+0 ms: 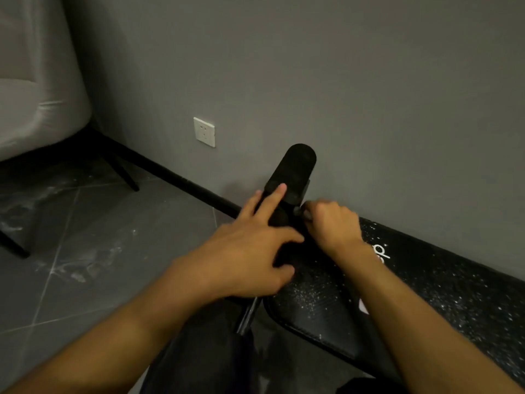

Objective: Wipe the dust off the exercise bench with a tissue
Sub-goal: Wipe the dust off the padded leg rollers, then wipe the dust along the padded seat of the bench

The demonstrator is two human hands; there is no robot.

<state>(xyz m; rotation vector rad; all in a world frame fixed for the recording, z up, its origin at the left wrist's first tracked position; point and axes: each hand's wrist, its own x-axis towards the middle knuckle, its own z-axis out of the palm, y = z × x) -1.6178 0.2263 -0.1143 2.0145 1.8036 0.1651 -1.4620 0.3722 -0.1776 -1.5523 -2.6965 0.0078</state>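
both hands are placed at the left end of the bench (454, 294): left hand (244, 251) spread flat, right hand (332, 223) curled, its hold cannot be told. the dusty length is laid rightward, nearer the right hand.

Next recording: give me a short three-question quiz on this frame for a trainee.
1. True or false: the bench pad is already free of dust.
2. Which hand lays straight fingers on the black foam roller? A) left B) right C) neither
3. Fill in: a white ___ sits on the grey wall.
Key: 1 false, pale specks cover the bench pad. 2 A: the left hand; the right hand curls round a small knob. 3 socket.
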